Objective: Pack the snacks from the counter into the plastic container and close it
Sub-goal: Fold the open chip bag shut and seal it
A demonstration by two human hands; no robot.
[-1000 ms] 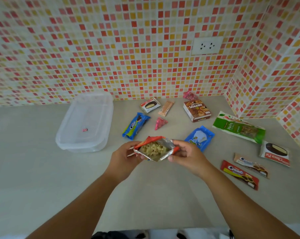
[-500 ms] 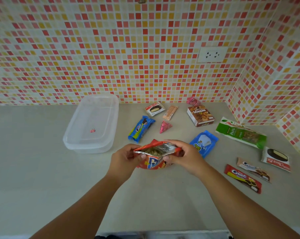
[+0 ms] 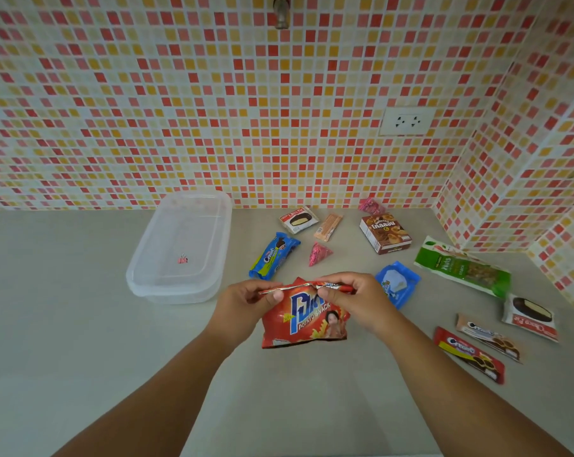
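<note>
The red bag (image 3: 303, 319) I hold reads "POTATO SNACK". I read "Cream-O" on the blue pack (image 3: 274, 255), "Choco Pie" on the white wrapper (image 3: 298, 220), and "Nuts" on the green packet (image 3: 462, 266).

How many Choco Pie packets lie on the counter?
2. One Choco Pie near the back wall beside the container; another Choco Pie at far right. None seem hidden.

left hand (image 3: 242, 303): bare, no glove, no ring seen | right hand (image 3: 356, 300): bare, no glove, no ring seen | forearms: both bare to frame bottom, no sleeves or watch in view | nails: short, unpainted
</note>
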